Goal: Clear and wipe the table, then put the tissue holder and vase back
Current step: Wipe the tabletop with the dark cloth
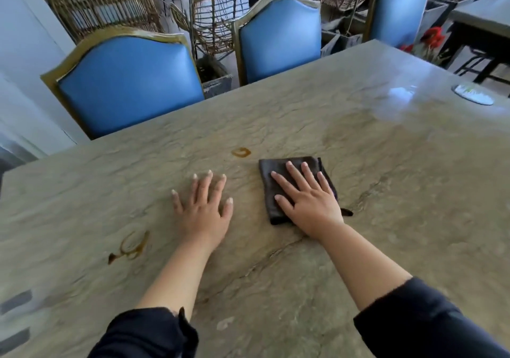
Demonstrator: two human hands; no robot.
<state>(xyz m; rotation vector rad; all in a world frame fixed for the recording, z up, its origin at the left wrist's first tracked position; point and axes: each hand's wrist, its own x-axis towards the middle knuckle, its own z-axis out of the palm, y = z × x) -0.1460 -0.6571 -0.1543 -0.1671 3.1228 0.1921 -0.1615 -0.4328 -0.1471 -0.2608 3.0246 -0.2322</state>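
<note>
Sleeves of dark fabric, pushed up past the wrists, frame the nearest edge of the scene, and two bare forearms reach out from them over the counter, a wide slab of beige stone with darker veins. A little out from the left sleeve, toward the left side, a brown ring-shaped stain with a small tail marks the surface. Farther on, the left hand lies flat on the bare stone, palm down, fingers straight and spread, holding nothing. Just beside it, the right hand presses flat on a folded dark brown cloth, fingers extended and slightly apart; the cloth shows beyond the fingertips and along the thumb side, and one corner pokes out by the wrist. Just past the cloth, to its left, sits a smaller amber stain, apart from both hands. Toward the far right of the counter the stone shines with reflected light, and a round white insert is set there. Neither tissue holder nor vase appears on the counter. Three blue chairs with gold frames stand along the far edge, wicker baskets behind them.
</note>
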